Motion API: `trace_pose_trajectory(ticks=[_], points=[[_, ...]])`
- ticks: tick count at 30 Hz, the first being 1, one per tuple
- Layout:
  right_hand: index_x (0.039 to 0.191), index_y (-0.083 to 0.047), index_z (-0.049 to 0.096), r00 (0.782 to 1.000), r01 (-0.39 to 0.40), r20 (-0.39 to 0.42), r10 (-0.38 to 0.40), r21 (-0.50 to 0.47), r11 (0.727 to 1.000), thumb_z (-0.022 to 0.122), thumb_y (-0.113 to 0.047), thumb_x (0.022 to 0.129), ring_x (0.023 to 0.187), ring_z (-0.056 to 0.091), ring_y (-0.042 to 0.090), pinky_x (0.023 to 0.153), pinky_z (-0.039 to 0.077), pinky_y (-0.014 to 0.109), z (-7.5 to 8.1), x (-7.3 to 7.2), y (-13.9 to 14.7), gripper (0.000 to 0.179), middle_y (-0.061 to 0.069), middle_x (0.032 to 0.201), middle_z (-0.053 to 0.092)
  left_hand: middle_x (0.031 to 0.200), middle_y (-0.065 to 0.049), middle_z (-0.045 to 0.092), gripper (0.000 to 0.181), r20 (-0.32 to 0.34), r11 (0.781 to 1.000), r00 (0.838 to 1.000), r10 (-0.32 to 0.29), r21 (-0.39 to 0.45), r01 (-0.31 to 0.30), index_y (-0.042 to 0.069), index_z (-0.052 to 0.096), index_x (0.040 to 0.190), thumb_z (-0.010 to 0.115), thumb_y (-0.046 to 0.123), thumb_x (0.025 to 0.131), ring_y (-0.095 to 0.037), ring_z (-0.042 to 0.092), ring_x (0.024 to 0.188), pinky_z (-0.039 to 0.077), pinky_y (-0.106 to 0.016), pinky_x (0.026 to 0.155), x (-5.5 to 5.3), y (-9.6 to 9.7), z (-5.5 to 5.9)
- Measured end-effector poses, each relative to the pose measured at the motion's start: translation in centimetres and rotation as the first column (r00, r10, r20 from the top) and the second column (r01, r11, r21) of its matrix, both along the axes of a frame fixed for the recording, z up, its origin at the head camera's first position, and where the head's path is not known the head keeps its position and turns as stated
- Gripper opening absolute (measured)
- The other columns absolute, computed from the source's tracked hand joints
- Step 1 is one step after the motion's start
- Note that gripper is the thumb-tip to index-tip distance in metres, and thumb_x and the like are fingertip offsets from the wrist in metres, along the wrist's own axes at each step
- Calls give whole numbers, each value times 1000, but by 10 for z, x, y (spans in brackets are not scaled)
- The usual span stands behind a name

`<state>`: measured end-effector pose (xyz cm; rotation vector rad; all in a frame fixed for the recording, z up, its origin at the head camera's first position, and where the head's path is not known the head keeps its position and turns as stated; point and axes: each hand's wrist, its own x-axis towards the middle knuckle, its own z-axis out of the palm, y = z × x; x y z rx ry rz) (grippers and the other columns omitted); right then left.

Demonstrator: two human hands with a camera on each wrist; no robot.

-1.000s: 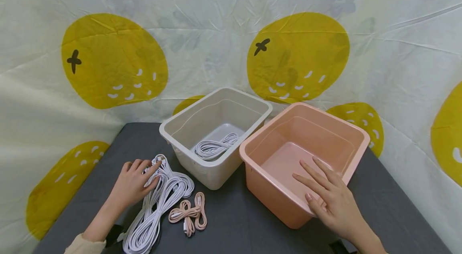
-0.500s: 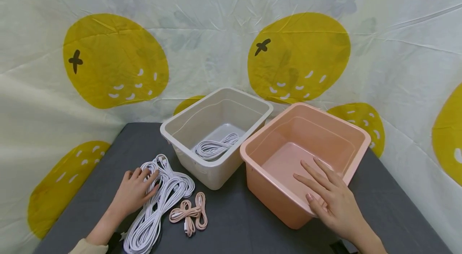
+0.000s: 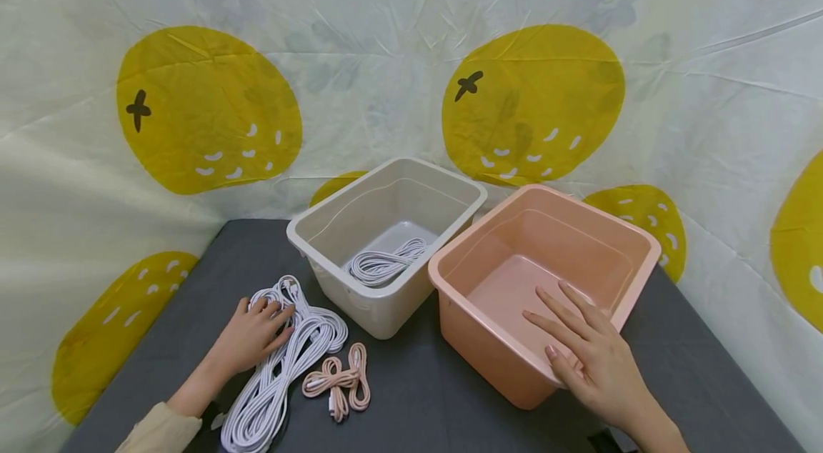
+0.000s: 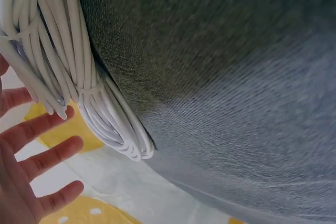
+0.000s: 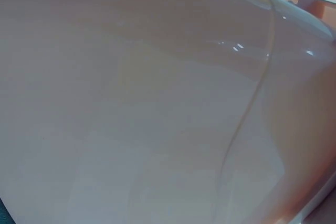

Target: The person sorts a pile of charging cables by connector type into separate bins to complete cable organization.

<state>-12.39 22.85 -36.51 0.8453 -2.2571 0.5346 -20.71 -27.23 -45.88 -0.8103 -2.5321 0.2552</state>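
Observation:
My left hand [image 3: 253,335] is over the upper left of a heap of bundled white cables [image 3: 257,414], its fingers loosely spread. In the left wrist view the fingers [image 4: 55,153] extend beside and behind the tied white loops, not wrapped round them. My right hand [image 3: 594,360] lies over the near right rim of a peach plastic bin [image 3: 489,353], fingers straight and spread above its inside. The right wrist view is filled by the bin's glossy wall [image 5: 157,103], with that hand out of sight. A tied peach cable [image 3: 339,376] with pale plugs lies right of the white heap.
A beige bin [image 3: 379,310] stands left of the peach one, their rims close together. Inside it rests a coiled white cable [image 3: 381,267]. Dark cloth [image 3: 411,410] covers the table, and a fruit-print curtain [image 3: 373,81] hangs behind.
My left hand drew its fingertips back from the top of the white cables, then shifted slightly right over them. The right hand and both bins stay put.

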Motion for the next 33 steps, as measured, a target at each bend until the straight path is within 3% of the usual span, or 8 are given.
trace_pose_trajectory(ticks=[5, 9, 13, 20, 23, 29, 33], points=[[115, -18, 61, 1000, 9, 14, -9, 8, 1000, 48, -31, 88, 132, 30, 25, 109, 10, 19, -1, 1, 0, 33, 7, 133, 48, 92, -3, 60, 34, 86, 1000, 996, -28, 0, 28, 17, 62, 112, 59, 31, 81, -25, 51, 85, 34, -48, 76, -4, 4, 0], [115, -18, 61, 1000, 13, 28, -13, 14, 1000, 50, -29, 87, 134, 27, 22, 109, 8, 18, -1, 2, 1, 33, 6, 134, 47, 94, -3, 60, 33, 113, 998, 993, -38, -36, 42, 18, 61, 113, 57, 31, 83, -25, 52, 85, 35, -51, 78, -6, 5, 0], [116, -19, 60, 999, 23, 48, -24, 22, 999, 52, -26, 85, 135, 25, 20, 109, 7, 18, -1, 3, 1, 33, 4, 135, 46, 88, -4, 57, 31, 98, 997, 993, -58, -46, 63, 18, 61, 110, 55, 31, 83, -23, 51, 82, 35, -50, 77, -7, 5, 0], [116, -18, 60, 999, 15, 35, -15, 18, 1000, 50, -29, 86, 134, 26, 21, 109, 7, 18, 0, 2, 0, 33, 7, 134, 47, 82, -6, 51, 24, 29, 996, 996, -89, 10, 88, 18, 64, 99, 57, 32, 81, -23, 48, 80, 33, -45, 71, -9, 4, 3], [116, -19, 60, 999, 15, 34, -15, 20, 1000, 49, -30, 87, 135, 25, 20, 109, 7, 18, 0, 2, 0, 33, 6, 135, 46, 83, -7, 50, 24, 30, 998, 997, -65, 10, 65, 19, 63, 97, 57, 35, 80, -24, 48, 81, 32, -45, 71, -7, 2, 5], [115, -18, 61, 1000, 3, 2, -3, 16, 1000, 46, -33, 89, 135, 26, 20, 109, 9, 19, -1, 0, 0, 34, 5, 135, 46, 88, -11, 50, 34, 61, 999, 997, 45, -16, -44, 21, 62, 100, 61, 44, 76, -28, 44, 84, 31, -48, 73, -2, 1, 11], [115, -18, 61, 1000, -1, -15, 1, 12, 1000, 44, -34, 90, 134, 26, 19, 109, 10, 20, 0, -1, 0, 34, 1, 137, 44, 90, -13, 49, 36, 52, 999, 997, 55, -6, -54, 20, 61, 101, 62, 44, 74, -28, 43, 83, 32, -48, 74, 2, -1, 18]])
